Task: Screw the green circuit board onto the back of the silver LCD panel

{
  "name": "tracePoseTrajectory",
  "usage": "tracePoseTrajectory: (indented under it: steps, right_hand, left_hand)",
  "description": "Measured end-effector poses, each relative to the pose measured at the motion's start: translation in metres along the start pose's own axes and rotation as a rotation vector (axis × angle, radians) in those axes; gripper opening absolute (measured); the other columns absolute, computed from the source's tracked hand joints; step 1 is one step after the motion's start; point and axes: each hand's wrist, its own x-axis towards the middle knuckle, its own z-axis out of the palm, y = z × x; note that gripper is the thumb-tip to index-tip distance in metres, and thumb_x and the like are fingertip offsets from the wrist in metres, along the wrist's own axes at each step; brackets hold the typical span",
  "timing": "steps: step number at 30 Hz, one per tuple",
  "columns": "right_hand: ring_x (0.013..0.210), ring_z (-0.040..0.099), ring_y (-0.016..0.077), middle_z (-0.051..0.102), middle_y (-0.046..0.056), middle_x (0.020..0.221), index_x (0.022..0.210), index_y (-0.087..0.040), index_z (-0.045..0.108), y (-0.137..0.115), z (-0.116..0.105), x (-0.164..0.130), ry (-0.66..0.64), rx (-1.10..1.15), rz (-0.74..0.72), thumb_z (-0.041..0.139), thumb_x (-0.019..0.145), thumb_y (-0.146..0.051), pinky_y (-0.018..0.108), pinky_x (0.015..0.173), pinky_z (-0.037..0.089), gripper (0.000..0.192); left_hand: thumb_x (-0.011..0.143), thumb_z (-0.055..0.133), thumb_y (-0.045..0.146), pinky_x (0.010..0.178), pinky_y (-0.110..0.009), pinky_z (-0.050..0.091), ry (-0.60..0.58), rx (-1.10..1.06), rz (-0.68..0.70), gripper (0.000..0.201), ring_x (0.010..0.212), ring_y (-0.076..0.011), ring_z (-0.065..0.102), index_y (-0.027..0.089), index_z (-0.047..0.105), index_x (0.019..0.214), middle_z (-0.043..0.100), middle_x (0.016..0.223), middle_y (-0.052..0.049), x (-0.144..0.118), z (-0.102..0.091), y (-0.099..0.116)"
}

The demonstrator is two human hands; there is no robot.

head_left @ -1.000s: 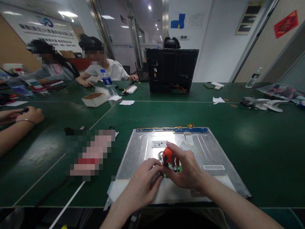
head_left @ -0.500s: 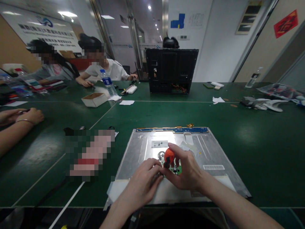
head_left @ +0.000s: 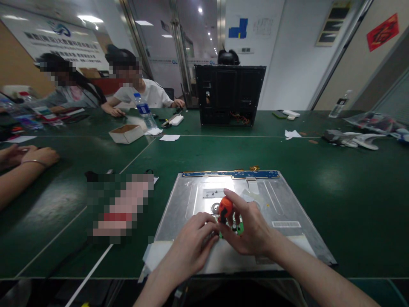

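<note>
Low in the middle of the frame we have our right hand [head_left: 252, 230] clenched around a stubby screwdriver with an orange handle [head_left: 225, 207], held upright with its tip down on a small green circuit board [head_left: 238, 228]. That board sits on the near part of the metal back of a flat display panel [head_left: 287, 200], which lies on the green surface [head_left: 335, 170]. Our left hand [head_left: 191, 245] presses its fingertips against the left edge of the board, steadying it rather than grasping it. We judge the work to be mid-way: the driver is engaged at the board and the board is in place on the panel. Whether any screw is already out we cannot tell. The blue strip board [head_left: 230, 174] along the panel's far edge looks untouched.
</note>
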Motion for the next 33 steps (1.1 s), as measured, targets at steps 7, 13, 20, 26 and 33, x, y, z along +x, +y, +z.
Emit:
tracePoseTrajectory:
  steps: [7,13,20,26,33]
  right_hand:
    - [0.051,0.053,0.0121,0.066,0.003,0.082,0.147,-0.020,0.025,0.0033,0.0026,0.0016,0.038,-0.034,-0.024,0.052,0.096,-0.030,0.024,0.047,0.047,0.059]
    - [0.048,0.055,0.0126,0.067,0.002,0.077,0.149,-0.017,0.022,0.0018,0.0023,-0.0012,0.019,-0.022,-0.022,0.050,0.094,-0.021,0.025,0.045,0.047,0.062]
    - [0.050,0.056,0.0138,0.065,0.003,0.075,0.147,-0.013,0.023,-0.0002,0.0008,-0.0024,-0.005,-0.003,0.007,0.052,0.092,-0.022,0.026,0.045,0.048,0.063]
    - [0.052,0.055,0.0128,0.066,0.002,0.081,0.148,-0.018,0.023,0.0010,0.0013,0.0008,0.036,-0.051,-0.024,0.056,0.092,-0.025,0.025,0.047,0.049,0.065]
    - [0.048,0.055,0.0122,0.066,0.002,0.075,0.153,-0.014,0.012,0.0017,0.0030,-0.0043,0.002,-0.041,0.000,0.050,0.093,-0.023,0.024,0.045,0.046,0.071]
  left_hand:
    - [0.092,0.048,0.010,0.079,-0.037,0.053,0.026,0.011,0.024,0.018,0.094,-0.0224,0.060,0.019,0.060,0.101,0.062,0.106,-0.009,-0.0028,0.0049,-0.0083]
    - [0.090,0.050,0.010,0.080,-0.036,0.053,0.033,0.019,0.031,0.021,0.095,-0.0227,0.061,0.020,0.060,0.106,0.063,0.106,-0.009,-0.0020,0.0055,-0.0093]
    - [0.089,0.051,0.010,0.076,-0.033,0.052,0.032,0.032,0.019,0.014,0.091,-0.0215,0.061,0.020,0.059,0.094,0.063,0.100,-0.007,-0.0015,0.0054,-0.0086]
    - [0.088,0.051,0.010,0.077,-0.035,0.053,0.041,0.032,0.025,0.016,0.090,-0.0216,0.061,0.020,0.060,0.096,0.062,0.100,-0.007,-0.0011,0.0046,-0.0071]
    - [0.089,0.049,0.009,0.081,-0.037,0.053,0.000,0.010,-0.005,0.020,0.096,-0.0231,0.060,0.020,0.061,0.102,0.062,0.105,-0.008,0.0004,-0.0005,0.0003]
